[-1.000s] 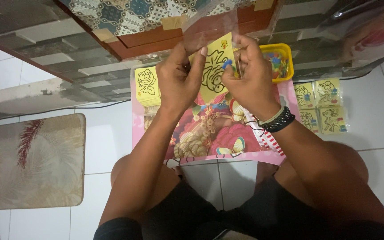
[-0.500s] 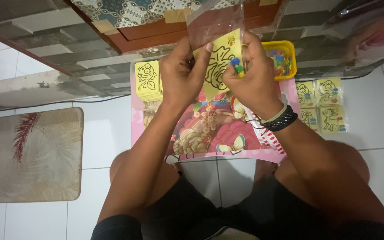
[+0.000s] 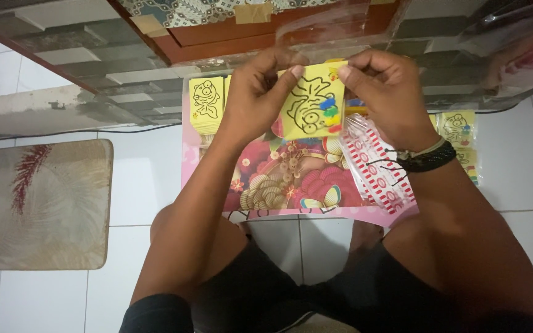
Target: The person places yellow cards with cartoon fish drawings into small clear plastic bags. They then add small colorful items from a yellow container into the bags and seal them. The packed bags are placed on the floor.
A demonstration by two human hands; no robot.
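The things are carried by a floor of white tiles (image 3: 50,290), on which a large pink picture sheet with flowers and butterflies (image 3: 291,179) is spread flat. At the far left corner of that sheet a stack of small yellow cards with black line drawings (image 3: 206,102) is laid, and more yellow cards (image 3: 461,132) are seen just beside its right edge. Well apart to the left, a beige mat with a red feather pattern (image 3: 38,203) is laid on the tiles.

I feel matt yellow card (image 3: 313,108) under glossy clear plastic sleeve (image 3: 340,31); beneath lies smooth, shiny floor tile (image 3: 143,179).
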